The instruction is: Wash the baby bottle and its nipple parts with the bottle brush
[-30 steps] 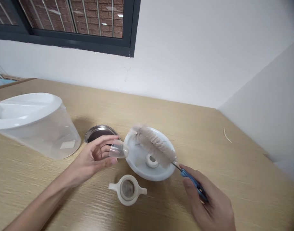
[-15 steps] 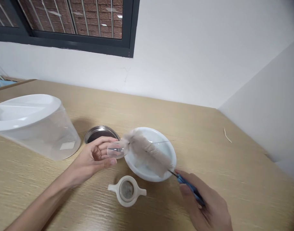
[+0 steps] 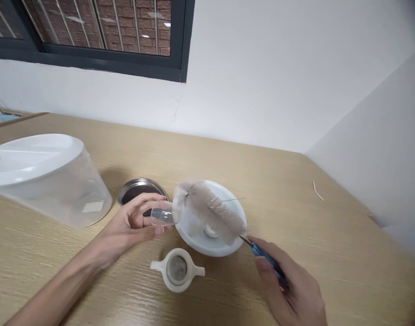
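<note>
My left hand (image 3: pixel 139 219) is closed around a small clear cup (image 3: pixel 162 213), tipped on its side with its mouth toward the right. In my right hand (image 3: pixel 289 278) is the blue handle of a bottle brush (image 3: pixel 216 212) with fluffy beige bristles. The bristles hang over a white bowl (image 3: pixel 240 226), and their tip is close to the cup's mouth; whether they touch I cannot tell. A round whitish thing shows in the bowl beneath the brush, and a thin wire sticks out over the bowl's far side.
A tea strainer (image 3: pixel 164 271) with two side handles lies in front of the bowl. Behind my left hand is a shallow metal dish (image 3: pixel 126 186). A large translucent container (image 3: pixel 74 190) with a white lid stands at left. A pale strip (image 3: pixel 318 190) lies at right.
The brush tip has drawn slightly away from the cup's mouth. A round whitish thing in the bowl is now visible under the bristles. The view has shifted slightly.
</note>
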Tool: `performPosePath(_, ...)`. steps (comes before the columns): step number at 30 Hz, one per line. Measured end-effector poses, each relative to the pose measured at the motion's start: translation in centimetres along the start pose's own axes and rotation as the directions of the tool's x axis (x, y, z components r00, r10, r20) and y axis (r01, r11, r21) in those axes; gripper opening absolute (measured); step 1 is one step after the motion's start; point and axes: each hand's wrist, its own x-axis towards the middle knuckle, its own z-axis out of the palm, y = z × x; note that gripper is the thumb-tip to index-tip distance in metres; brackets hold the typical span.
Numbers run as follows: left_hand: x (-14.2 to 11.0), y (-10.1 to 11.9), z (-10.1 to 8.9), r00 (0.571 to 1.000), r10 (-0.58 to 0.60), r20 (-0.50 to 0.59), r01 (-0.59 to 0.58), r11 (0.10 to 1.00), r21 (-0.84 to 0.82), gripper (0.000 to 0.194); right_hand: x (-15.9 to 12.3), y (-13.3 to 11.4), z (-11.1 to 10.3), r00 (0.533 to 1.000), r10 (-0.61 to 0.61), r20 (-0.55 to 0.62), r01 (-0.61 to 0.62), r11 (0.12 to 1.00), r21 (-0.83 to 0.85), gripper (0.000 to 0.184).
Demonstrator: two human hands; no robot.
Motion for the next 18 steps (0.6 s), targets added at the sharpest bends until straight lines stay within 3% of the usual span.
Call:
performPosePath(5, 0.2, -0.1, 0.2, 0.996, 0.084, -0.024, -0.083, 0.996, 0.041, 0.042, -0.1, -0.5, 0.4, 1.000, 0.013, -0.004, -0.013, 0.999, 0.047, 0.025)
performPosePath(11, 0.6, -0.5, 0.1, 0.984, 0.129, -0.125, -0.115, 0.987, 0.115, 0.060, 0.4, 0.7, 0.0, 0.999, 0.013, -0.043, -0.014, 0.999, -0.030, 0.024)
performPosePath(18, 1.0, -0.7, 0.2, 0.981, 0.144, -0.129, -0.136, 0.988, 0.071, 0.065, 0.3, 0.2, 0.5, 0.995, -0.097, 0.032, 0.094, 0.991, 0.099, 0.027)
